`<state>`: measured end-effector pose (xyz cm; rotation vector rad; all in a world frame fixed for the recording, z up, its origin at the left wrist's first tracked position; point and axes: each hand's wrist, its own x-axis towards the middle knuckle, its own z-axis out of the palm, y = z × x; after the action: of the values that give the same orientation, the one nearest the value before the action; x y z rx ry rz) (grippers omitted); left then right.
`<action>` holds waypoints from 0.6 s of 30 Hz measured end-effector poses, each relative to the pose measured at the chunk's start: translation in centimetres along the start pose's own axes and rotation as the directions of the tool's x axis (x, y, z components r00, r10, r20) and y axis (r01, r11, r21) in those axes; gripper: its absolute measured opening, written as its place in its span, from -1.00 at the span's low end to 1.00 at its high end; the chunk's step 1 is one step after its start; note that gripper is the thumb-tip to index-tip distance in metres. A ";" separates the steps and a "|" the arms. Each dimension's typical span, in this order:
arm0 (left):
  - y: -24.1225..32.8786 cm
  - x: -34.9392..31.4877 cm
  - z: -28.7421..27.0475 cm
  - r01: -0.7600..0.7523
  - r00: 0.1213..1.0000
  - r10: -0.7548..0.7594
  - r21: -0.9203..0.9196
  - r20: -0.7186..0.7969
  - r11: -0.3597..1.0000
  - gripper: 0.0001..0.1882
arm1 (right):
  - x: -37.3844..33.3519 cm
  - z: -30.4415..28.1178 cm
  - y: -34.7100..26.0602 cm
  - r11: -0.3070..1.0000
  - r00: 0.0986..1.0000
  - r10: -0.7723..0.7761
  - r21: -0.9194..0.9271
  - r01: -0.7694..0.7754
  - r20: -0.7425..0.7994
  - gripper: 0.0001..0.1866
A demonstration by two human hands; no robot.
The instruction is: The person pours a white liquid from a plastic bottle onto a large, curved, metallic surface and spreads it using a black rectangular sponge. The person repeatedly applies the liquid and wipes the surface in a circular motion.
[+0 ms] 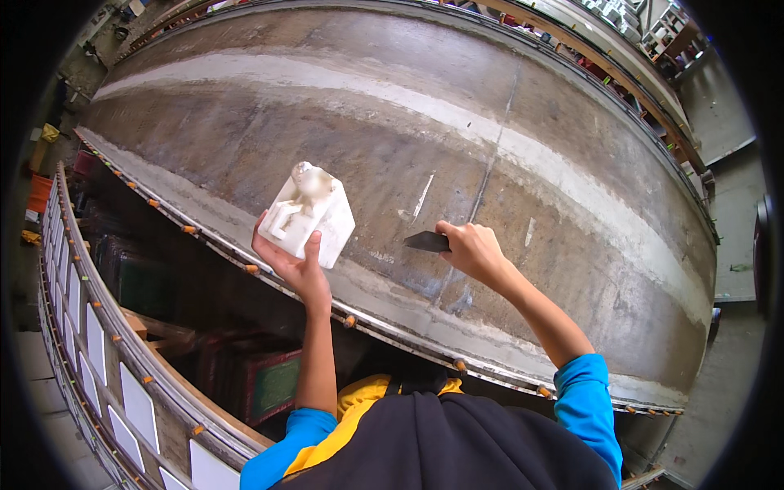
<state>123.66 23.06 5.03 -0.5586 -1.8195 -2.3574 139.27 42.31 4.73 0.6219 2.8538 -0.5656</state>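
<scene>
My left hand (300,273) is closed round the lower side of a white angular piece (333,224), its thumb pressed on the front. The piece has a flat, faceted outline, with a rounded lump and smaller raised shapes on it; its exact kind I cannot tell. A dark, flat scraper (426,242) is gripped in my right hand (476,253), its slanted blade pointing left toward the white piece. Both hands are above the near part of a long brown-grey table (384,180), and the scraper and the piece are apart.
A pale band runs along the table, crossed by a dark seam (492,159). Orange-brown pegs (350,322) line its near edge. At the lower left curves a rack with white tiles (139,406); framed dark panels (273,388) stand below. Another long wooden-edged table (608,69) lies beyond.
</scene>
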 end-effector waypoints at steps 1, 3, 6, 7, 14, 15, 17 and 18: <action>-0.5 0.4 0.4 0.003 1.000 -0.003 -0.014 -0.001 1.000 -0.24 | -0.1 0.0 0.1 1.000 0.999 0.024 0.012 -0.023 -0.029 -0.60; -1.8 1.4 0.9 -0.008 1.000 0.008 0.010 0.005 1.000 -0.25 | 0.7 -0.8 1.1 0.989 0.990 0.130 0.075 -0.125 -0.062 -0.57; -2.8 3.3 2.1 0.026 0.998 -0.023 -0.048 0.056 0.999 -0.25 | 2.3 -2.6 4.2 0.973 0.969 0.211 0.116 -0.197 -0.125 -0.49; -3.0 3.8 2.7 0.053 0.997 -0.049 -0.066 0.057 0.996 -0.24 | 3.2 -2.6 5.5 0.963 0.954 0.264 0.102 -0.251 -0.143 -0.48; -5.2 6.8 5.9 0.087 0.982 -0.081 -0.026 0.169 0.996 -0.21 | 8.4 -4.8 13.4 0.863 0.808 0.283 -0.231 -0.449 -0.516 -0.67; -5.6 7.0 6.0 0.094 0.978 -0.089 -0.018 0.188 0.995 -0.21 | 8.7 -3.6 12.4 0.814 0.832 0.348 -0.301 -0.497 -0.432 -0.71; -6.5 7.5 5.9 0.107 0.975 -0.103 -0.010 0.195 0.994 -0.20 | 7.8 -1.2 10.2 0.807 0.862 0.244 -0.400 -0.434 -0.444 -0.79; -6.8 7.6 6.1 0.094 0.976 -0.091 -0.006 0.200 0.996 -0.20 | 6.2 0.8 9.2 0.836 0.842 0.076 -0.427 -0.346 -0.533 -0.83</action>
<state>115.85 31.73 2.85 -0.7526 -1.9510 -2.4562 137.68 52.04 -0.46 1.0962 3.1051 0.4654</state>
